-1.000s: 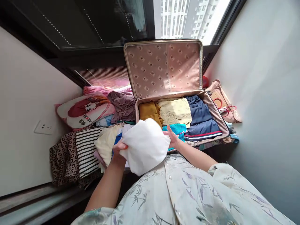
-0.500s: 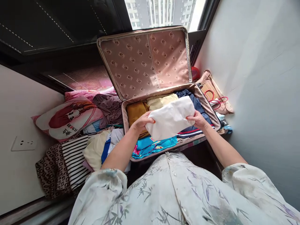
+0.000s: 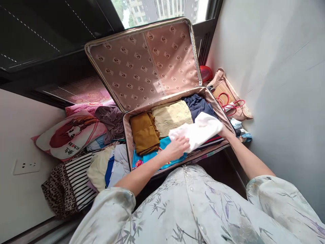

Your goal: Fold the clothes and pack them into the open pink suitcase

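Observation:
An open suitcase (image 3: 128, 135) with a patterned pink lid lies on a ledge under the window. Inside are a folded mustard garment (image 3: 144, 133), a pale yellow one (image 3: 171, 117), a navy one (image 3: 198, 103) and a turquoise one (image 3: 162, 144). A folded white cloth (image 3: 200, 130) rests over the navy and turquoise clothes in the front right of the case. My left hand (image 3: 177, 147) lies on its left end. My right hand (image 3: 224, 130) grips its right end, mostly hidden behind the cloth.
Left of the suitcase lie a cartoon-print pillow (image 3: 68, 134), a grey-purple garment (image 3: 111, 118), a striped top (image 3: 78, 174), a leopard-print cloth (image 3: 54, 189) and a pile of pale clothes (image 3: 106, 166). A tan bag with red handles (image 3: 228, 98) stands to the right, by the wall.
The white cloth went from in front of my chest out over the suitcase, then down onto the clothes at the front right. Both hands moved with it.

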Tool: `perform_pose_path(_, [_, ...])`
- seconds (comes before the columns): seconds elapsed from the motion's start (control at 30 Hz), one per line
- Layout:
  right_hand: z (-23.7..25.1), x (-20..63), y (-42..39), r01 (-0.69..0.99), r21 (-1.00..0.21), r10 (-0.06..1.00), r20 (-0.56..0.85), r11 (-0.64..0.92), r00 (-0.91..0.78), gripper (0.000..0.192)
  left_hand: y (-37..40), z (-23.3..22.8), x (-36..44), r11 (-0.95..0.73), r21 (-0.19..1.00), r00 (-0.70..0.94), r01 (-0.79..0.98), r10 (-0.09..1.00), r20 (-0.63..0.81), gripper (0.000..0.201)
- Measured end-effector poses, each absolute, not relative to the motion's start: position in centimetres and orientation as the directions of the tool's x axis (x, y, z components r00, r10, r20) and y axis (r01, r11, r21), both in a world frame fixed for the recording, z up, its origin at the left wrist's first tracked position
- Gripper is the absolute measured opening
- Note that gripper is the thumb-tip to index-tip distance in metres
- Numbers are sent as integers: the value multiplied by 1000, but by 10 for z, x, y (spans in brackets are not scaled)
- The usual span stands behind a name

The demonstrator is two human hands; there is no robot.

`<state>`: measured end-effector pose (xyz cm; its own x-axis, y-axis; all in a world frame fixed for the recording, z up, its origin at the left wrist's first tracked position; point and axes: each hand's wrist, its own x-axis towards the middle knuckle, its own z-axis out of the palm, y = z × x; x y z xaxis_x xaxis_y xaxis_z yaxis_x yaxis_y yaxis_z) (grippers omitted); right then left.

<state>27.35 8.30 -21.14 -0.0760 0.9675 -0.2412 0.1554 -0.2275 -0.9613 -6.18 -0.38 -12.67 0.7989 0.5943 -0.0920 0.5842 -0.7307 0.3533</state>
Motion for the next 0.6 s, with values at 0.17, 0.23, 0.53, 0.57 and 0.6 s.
perform_pose_path(0.17, [-232, 299, 63, 402, -827, 912, -406, -394, 57, 60, -46, -197, -47, -490, 449, 642, 747, 708, -295, 48])
perform_pose_path(0.23, [-231, 293, 57, 594, -713, 900, -435, -372, 41, 73, -47, -210, -48, -450, 411, 570, 793, 786, -240, 49])
perform_pose_path(0.53, [-207, 279, 29, 981, -183, 806, -590, -66, -56, 66, -44, -239, -54, -426, 301, 503, 853, 826, -255, 69])
perform_pose_path(0.57, [-205, 283, 28, 987, -154, 806, -591, -56, -46, 66, -44, -241, -53, -431, 311, 513, 847, 816, -266, 66])
perform_pose_path(0.6, [-204, 285, 28, 992, -119, 820, -571, -49, -28, 68, -44, -245, -51, -429, 322, 519, 844, 806, -285, 65])
